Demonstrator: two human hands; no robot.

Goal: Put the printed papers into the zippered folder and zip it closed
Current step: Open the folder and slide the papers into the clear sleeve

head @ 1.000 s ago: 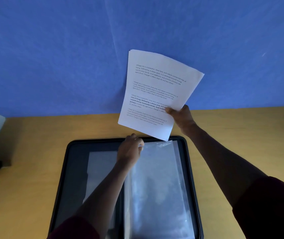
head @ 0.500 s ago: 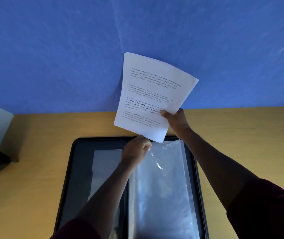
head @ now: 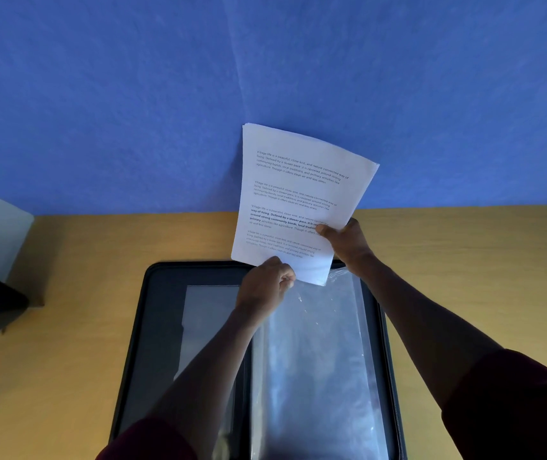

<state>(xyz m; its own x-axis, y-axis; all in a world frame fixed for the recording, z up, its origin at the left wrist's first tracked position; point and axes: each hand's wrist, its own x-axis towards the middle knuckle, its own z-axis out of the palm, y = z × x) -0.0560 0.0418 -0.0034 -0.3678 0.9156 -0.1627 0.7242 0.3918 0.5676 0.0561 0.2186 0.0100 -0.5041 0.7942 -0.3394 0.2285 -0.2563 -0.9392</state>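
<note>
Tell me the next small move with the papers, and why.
Probably lower the papers so their bottom edge enters the sleeve. The right hand holds them just above the open folder, and the left hand seems to pinch the sleeve's top edge open right beneath them.

One stack of white printed papers (head: 298, 200), sheet count unreadable. One black zippered folder (head: 159, 327), lying open. Clear plastic sleeves (head: 312, 360) inside it: more than one, exact number unclear. My two hands: left (head: 262, 287), right (head: 345, 240). One yellow wooden counter (head: 82, 293).
</note>
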